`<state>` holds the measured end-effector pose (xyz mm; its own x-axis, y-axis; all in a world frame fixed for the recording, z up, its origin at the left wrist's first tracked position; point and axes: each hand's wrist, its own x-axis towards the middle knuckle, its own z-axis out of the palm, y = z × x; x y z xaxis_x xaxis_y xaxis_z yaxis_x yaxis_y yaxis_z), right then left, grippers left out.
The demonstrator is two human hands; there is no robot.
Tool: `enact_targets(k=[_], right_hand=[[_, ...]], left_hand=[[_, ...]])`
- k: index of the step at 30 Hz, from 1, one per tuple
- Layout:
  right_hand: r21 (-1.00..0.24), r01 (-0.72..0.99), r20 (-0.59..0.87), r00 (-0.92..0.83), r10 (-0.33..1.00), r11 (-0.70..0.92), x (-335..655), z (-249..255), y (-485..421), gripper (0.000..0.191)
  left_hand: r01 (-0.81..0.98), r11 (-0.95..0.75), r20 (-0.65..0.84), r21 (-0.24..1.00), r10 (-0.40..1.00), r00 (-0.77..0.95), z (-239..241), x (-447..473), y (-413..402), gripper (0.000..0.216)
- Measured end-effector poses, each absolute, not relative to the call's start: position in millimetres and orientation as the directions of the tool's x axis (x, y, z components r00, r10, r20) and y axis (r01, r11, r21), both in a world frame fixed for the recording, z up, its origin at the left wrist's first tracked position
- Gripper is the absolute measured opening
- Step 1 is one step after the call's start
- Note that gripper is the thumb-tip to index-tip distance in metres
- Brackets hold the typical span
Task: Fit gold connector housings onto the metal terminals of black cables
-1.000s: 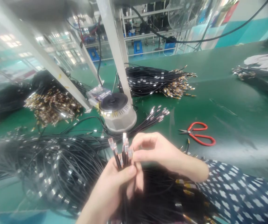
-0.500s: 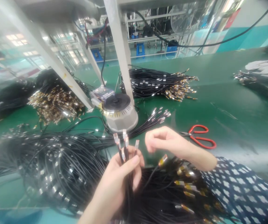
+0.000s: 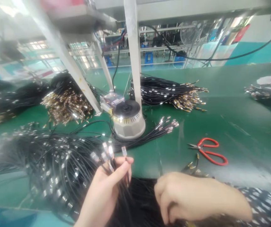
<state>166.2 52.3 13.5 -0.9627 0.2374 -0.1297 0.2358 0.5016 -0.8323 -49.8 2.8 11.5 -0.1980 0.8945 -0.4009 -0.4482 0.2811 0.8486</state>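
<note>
My left hand [image 3: 109, 186] is closed around several black cables, thumb pressed to the fingers. Their silver connectors [image 3: 109, 153] fan out above the fist, one standing apart between thumb and forefinger. My right hand [image 3: 182, 197] is lower right, over a dark bundle of black cables [image 3: 140, 192]. Its fingers curl downward, and whatever they may grip is hidden. Behind the right wrist, a few gold-wrapped cable ends [image 3: 193, 166] poke out. Red-handled scissors [image 3: 211, 151] lie partly spread on the green table beyond that hand.
A grey round device with a black top [image 3: 129, 121] stands mid-table by a white post [image 3: 133, 53]. Cable bundles lie behind it [image 3: 160, 90], at the far left [image 3: 66, 104] and near left [image 3: 52, 164]. Loose cable ends [image 3: 167, 124] reach right of the device.
My right hand has dropped from beside the left hand to the cable bundle nearer my body. The left hand still grips its cables, whose ends now spread wider. The whole view has shifted.
</note>
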Motion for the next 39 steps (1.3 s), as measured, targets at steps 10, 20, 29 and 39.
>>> enact_targets(k=[10, 20, 29, 39], right_hand=[[-0.986, 0.100, -0.165, -0.420, 0.893, -0.135, 82.5, 14.7, 150.6, 0.019], [-0.996, -0.028, -0.070, -0.296, 0.953, -0.082, 55.9, 13.7, 150.7, 0.022], [-0.988, -0.027, 0.155, -0.255, 0.955, 0.153, 60.6, 3.4, 149.3, 0.022], [-0.981, -0.189, 0.085, -0.200, 0.976, 0.046, 41.3, 4.8, 146.2, 0.023]], left_hand=[[-0.551, 0.283, -0.455, 0.785, 0.867, -0.203, 4.2, -51.9, -0.1, 0.030], [-0.556, 0.284, -0.440, 0.781, 0.882, -0.169, 3.2, -50.7, -0.4, 0.032], [-0.570, 0.317, -0.453, 0.758, 0.884, -0.111, 4.2, -51.1, -0.1, 0.032], [-0.580, 0.271, -0.428, 0.768, 0.891, -0.151, -2.8, -50.7, -3.0, 0.027]])
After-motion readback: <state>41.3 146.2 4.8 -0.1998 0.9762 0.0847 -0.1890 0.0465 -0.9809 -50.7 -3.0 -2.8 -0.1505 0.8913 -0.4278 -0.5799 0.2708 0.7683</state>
